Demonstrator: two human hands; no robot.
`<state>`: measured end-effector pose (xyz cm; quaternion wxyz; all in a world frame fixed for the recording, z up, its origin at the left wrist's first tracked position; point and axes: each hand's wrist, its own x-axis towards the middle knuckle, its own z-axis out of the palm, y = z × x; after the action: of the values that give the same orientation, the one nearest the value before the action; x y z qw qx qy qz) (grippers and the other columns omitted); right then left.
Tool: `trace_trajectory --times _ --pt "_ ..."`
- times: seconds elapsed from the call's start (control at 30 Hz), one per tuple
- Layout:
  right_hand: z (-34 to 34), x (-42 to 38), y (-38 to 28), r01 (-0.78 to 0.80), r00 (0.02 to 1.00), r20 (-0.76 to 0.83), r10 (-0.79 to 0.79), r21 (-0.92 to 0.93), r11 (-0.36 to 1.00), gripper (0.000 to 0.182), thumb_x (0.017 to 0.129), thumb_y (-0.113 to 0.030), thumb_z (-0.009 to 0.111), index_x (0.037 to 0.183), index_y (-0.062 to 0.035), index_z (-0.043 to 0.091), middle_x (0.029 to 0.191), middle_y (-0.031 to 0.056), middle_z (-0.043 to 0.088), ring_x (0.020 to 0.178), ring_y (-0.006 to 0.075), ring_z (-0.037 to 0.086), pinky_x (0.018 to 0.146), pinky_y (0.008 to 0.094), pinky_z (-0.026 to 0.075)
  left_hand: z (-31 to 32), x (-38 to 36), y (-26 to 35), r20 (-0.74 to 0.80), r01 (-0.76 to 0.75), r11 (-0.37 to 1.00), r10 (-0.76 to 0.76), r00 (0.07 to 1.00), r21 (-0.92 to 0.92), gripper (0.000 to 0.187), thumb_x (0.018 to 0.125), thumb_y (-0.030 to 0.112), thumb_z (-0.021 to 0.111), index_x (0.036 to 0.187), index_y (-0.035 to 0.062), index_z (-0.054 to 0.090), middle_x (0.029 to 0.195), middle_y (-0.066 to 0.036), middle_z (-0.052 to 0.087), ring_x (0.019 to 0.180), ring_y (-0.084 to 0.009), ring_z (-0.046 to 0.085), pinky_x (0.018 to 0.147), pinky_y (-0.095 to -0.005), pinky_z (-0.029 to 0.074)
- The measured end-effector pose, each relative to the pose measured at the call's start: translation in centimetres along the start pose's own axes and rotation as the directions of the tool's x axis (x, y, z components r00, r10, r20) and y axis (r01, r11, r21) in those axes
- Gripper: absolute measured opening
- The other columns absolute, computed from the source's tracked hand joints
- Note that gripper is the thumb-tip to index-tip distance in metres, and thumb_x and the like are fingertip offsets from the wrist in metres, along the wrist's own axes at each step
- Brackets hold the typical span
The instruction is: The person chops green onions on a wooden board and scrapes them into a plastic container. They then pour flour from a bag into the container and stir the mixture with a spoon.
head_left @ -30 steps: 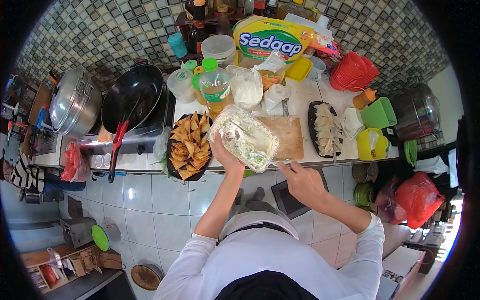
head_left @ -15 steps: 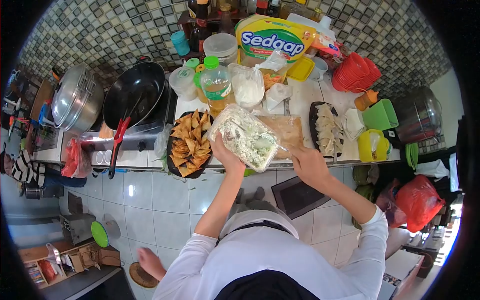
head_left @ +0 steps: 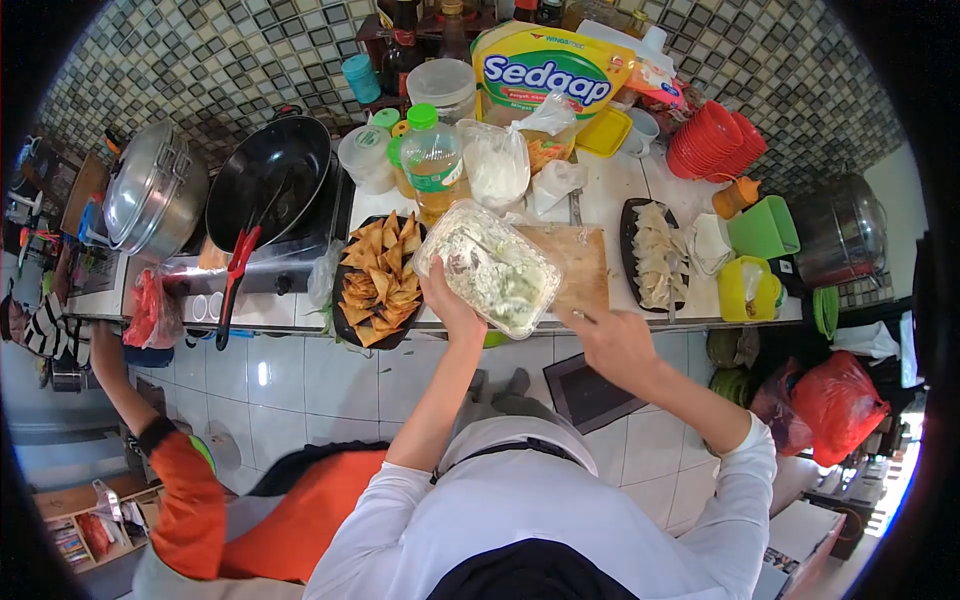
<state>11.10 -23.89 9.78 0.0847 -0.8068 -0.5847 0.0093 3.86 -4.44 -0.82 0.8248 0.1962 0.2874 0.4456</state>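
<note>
My left hand (head_left: 452, 308) grips a clear plastic tub (head_left: 493, 268) from its near left side. A white, lumpy mixture with green bits lies in it and smears its walls. In my right hand (head_left: 615, 343), closed just right of the tub, is a spoon (head_left: 577, 314) with a thin metal handle; its bowl end cannot be made out. Left of the tub, a black plate (head_left: 352, 327) carries golden fried triangles (head_left: 380, 275). Behind and right of it lies a wooden cutting board (head_left: 585, 265). Pale uncooked dumplings (head_left: 655, 255) fill another black plate (head_left: 630, 225).
A black wok (head_left: 270, 180) sits on the stove beside a steel pot (head_left: 155, 195). An oil bottle (head_left: 432, 155) and a bag of white powder (head_left: 495, 170) stand behind the tub. Red baskets (head_left: 710, 145) are at right. Another person in an orange top (head_left: 300, 510) leans in at left.
The spoon has come away from the tub's right edge with my right hand, which moved slightly down. The tub rose slightly. The other person has bent forward into view, reaching to the counter's left end.
</note>
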Motion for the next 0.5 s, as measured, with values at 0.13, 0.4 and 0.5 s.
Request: trace_trajectory --times 0.13,0.4,0.5 --pt "0.5 1.5 1.5 0.007 0.985 -0.172 -0.007 0.002 1.000 0.037 0.071 -0.002 0.057 0.105 -0.0156 0.062 0.088 0.0073 0.060 0.058 0.0277 0.061 0.048 0.0378 0.050 -0.2 0.0 0.0 0.015 0.032 0.996 -0.031 0.999 -0.082 0.046 0.092 0.025 0.048 0.132 0.0050 0.036 0.127 -0.012 0.046 0.115 -0.0262 0.052 0.092 -0.0391 0.047" --pt "0.6 0.4 0.6 0.001 1.000 -0.025 -0.002 -0.070 0.998 0.044 0.073 -0.004 0.057 0.115 -0.0151 0.058 0.090 0.0087 0.060 0.058 0.0264 0.062 0.048 0.0373 0.051 0.0 0.0 0.1 0.017 0.016 0.998 -0.015 1.000 -0.060 0.046 0.092 0.026 0.047 0.132 0.0042 0.035 0.126 -0.012 0.047 0.114 -0.0257 0.052 0.091 -0.0386 0.048" --pt "-0.5 0.6 0.8 0.011 0.999 -0.031 -0.013 -0.069 0.998 0.047 0.073 -0.003 0.057 0.118 -0.0147 0.057 0.090 0.0087 0.060 0.058 0.0257 0.063 0.047 0.0367 0.050 0.1 0.1 -0.1 0.035 -0.006 0.999 0.007 0.999 -0.041 0.047 0.093 0.027 0.046 0.131 0.0037 0.035 0.124 -0.012 0.048 0.113 -0.0257 0.053 0.090 -0.0384 0.049"
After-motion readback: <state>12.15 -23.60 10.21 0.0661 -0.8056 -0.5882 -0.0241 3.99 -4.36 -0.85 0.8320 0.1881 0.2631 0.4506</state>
